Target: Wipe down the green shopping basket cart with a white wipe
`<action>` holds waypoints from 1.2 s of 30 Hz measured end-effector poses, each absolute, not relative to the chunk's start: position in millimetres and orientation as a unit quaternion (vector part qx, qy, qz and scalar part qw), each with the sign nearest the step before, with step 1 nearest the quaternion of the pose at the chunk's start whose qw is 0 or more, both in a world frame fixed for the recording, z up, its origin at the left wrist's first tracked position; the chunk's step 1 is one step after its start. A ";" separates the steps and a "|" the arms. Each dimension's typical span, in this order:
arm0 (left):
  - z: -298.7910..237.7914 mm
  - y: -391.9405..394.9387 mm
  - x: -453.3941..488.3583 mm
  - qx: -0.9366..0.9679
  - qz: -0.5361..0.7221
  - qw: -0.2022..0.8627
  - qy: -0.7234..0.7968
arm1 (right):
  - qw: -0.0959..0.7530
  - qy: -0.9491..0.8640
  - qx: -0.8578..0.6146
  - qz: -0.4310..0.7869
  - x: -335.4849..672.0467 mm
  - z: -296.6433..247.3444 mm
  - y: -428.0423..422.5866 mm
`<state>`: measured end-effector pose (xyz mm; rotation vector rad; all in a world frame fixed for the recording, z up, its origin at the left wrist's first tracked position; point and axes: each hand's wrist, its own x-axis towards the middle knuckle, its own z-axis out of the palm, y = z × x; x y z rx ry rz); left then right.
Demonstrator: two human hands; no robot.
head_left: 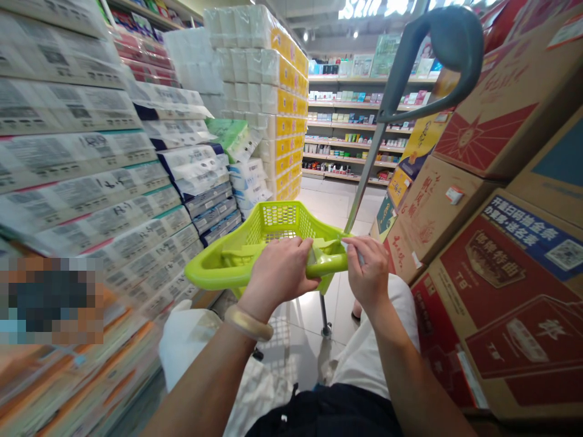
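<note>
A lime-green plastic shopping trolley basket (268,224) sits directly in front of me, with a grey metal pull handle (437,60) rising from it to the upper right. My left hand (282,270) curls over the basket's near rim. My right hand (367,267) is a short way to its right and pinches a small pale strip (350,245) at the rim. A glossy piece of the same green (325,264) lies between my hands. A pale bangle (248,323) circles my left wrist.
Tall stacks of wrapped toilet paper (268,79) and packaged tissue (77,158) line the left side. Large printed cardboard cartons (501,291) wall the right. Shelves of boxed goods (350,127) stand ahead, beyond a tiled floor (300,346). A pixelated patch covers part of the lower left.
</note>
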<state>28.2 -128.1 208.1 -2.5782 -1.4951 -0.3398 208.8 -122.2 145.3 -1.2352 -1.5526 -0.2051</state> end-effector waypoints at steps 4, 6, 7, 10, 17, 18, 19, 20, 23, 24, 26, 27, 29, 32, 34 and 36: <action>208.0 -127.9 28.4 -0.858 -0.116 0.076 -0.494 | 0.510 -0.716 -0.469 -0.086 196.7 144.7 -131.0; 207.5 -128.1 27.7 -0.859 -0.119 0.078 -0.491 | 0.515 -0.712 -0.470 -0.084 199.7 145.0 -129.0; 207.3 -128.4 27.4 -0.859 -0.119 0.078 -0.491 | 0.524 -0.700 -0.479 -0.082 203.7 145.2 -126.0; 207.1 -129.1 26.8 -0.859 -0.114 0.077 -0.493 | 0.554 -0.655 -0.510 -0.069 216.0 145.2 -116.5; 206.7 -129.0 27.2 -0.858 -0.119 0.082 -0.493 | 0.527 -0.711 -0.456 -0.099 201.7 140.6 -127.2; 206.4 -128.9 27.0 -0.858 -0.120 0.081 -0.493 | 0.528 -0.713 -0.450 -0.100 202.5 140.4 -126.5; 206.2 -128.9 26.8 -0.859 -0.120 0.081 -0.492 | 0.535 -0.708 -0.450 -0.099 205.3 140.4 -124.2; 205.9 -128.8 26.6 -0.859 -0.120 0.081 -0.491 | 0.546 -0.696 -0.456 -0.095 209.2 140.5 -120.8; 205.3 -128.7 26.6 -0.859 -0.118 0.084 -0.491 | 0.586 -0.646 -0.483 -0.075 219.1 140.8 -111.3; 205.3 -128.7 26.9 -0.859 -0.118 0.085 -0.491 | 0.593 -0.636 -0.488 -0.073 219.0 140.5 -110.7; 205.5 -128.8 27.3 -0.859 -0.119 0.085 -0.490 | 0.592 -0.643 -0.479 -0.084 213.1 138.8 -114.5; 205.7 -128.9 27.3 -0.859 -0.119 0.084 -0.490 | 0.583 -0.657 -0.468 -0.095 208.6 137.4 -118.1; 206.3 -129.3 27.0 -0.859 -0.118 0.083 -0.491 | 0.563 -0.691 -0.438 -0.116 200.9 134.3 -124.5; 207.0 -130.2 25.7 -0.859 -0.116 0.081 -0.492 | 0.569 -0.697 -0.417 -0.127 202.5 130.9 -123.9; 207.3 -130.6 25.0 -0.858 -0.115 0.082 -0.493 | 0.604 -0.662 -0.430 -0.112 210.0 130.5 -117.6; 207.5 -130.7 24.8 -0.857 -0.112 0.084 -0.495 | 0.638 -0.616 -0.454 -0.086 214.9 131.1 -113.0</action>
